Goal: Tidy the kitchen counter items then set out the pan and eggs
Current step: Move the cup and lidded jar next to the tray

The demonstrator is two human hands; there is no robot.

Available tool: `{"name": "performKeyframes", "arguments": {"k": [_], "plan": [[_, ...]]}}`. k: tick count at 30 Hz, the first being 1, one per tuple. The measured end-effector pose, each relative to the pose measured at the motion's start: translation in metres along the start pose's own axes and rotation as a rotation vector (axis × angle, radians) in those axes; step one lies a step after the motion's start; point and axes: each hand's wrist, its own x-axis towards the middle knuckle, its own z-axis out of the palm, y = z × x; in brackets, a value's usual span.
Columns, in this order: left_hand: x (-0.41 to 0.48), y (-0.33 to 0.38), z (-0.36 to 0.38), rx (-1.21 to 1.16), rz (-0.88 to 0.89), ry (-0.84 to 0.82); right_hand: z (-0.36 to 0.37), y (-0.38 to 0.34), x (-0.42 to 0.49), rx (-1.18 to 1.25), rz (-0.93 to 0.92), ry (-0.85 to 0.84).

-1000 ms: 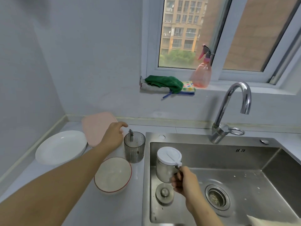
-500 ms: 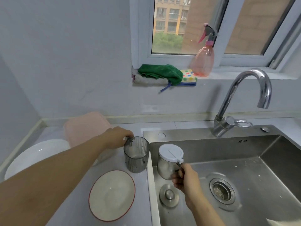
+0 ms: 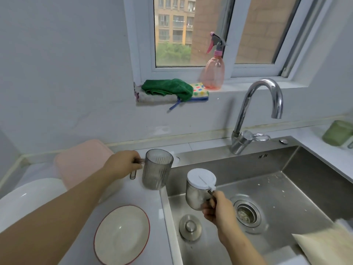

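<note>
The left hand (image 3: 124, 165), which half a second ago only reached the ribbed grey cup (image 3: 157, 169) standing upright on the counter (image 3: 154, 209), now curls round its wire handle, and the cup leans over, its base blurred and seemingly off the surface, right at the sink's (image 3: 286, 190) left rim. The right hand (image 3: 217, 209) grips the handle of the white-lidded steel canister (image 3: 199, 188) as before, holding it above the sink's left part, over the loose drain stopper (image 3: 190, 227).

Behind the cup lies a pink cutting board (image 3: 84, 161), with a white plate (image 3: 28, 196) at the far left. A red-rimmed dish (image 3: 122, 234) sits near the counter's front, close to the sink edge. The basin around the drain (image 3: 246, 213) and to its right is bare steel, and the faucet (image 3: 254, 111) arches over the back rim.
</note>
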Motion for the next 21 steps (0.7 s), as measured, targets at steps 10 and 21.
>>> {"name": "performKeyframes", "arguments": {"k": [10, 21], "plan": [[-0.035, 0.076, 0.007, -1.005, -0.212, -0.236, -0.041, -0.008, -0.038, 0.177, -0.06, 0.117], [-0.091, 0.211, 0.057, -0.922, 0.0, -0.293, -0.152, 0.001, -0.114, 0.26, -0.12, 0.448]]}}
